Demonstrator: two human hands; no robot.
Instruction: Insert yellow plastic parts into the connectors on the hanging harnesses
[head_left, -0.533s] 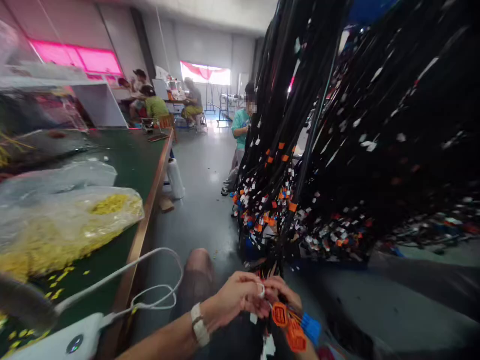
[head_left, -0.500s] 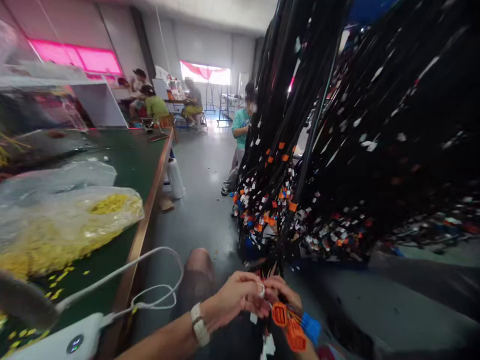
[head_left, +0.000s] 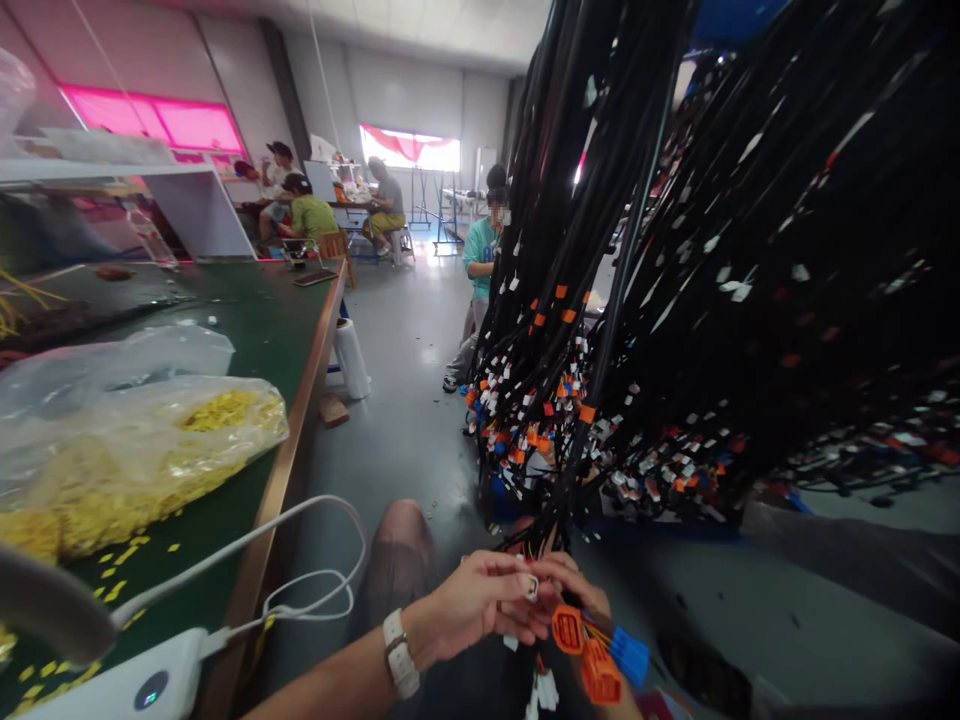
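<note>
My left hand [head_left: 480, 605], with a white watch on its wrist, is pinched closed at the lower end of a black wire harness [head_left: 570, 470]. My right hand [head_left: 574, 590] meets it there, fingers curled round the same wire ends. Two orange connectors [head_left: 581, 650] and a blue connector [head_left: 630, 655] hang from the wires just below my right hand. A small white ring-like piece shows between the fingertips. The harness runs up into a large hanging mass of black cables [head_left: 750, 250] with white and orange tags.
A green workbench [head_left: 262, 330] on the left carries plastic bags of yellow parts [head_left: 135, 450], a white power bank [head_left: 127, 685] and its white cable [head_left: 300, 560]. My knee [head_left: 397, 550] is below. A person in a teal shirt [head_left: 480, 260] sits by the cables; others sit at the back.
Both hands have shifted slightly; the left fingers have stretched a little over the wire ends and the connectors hang a bit lower. The view has steadied.
</note>
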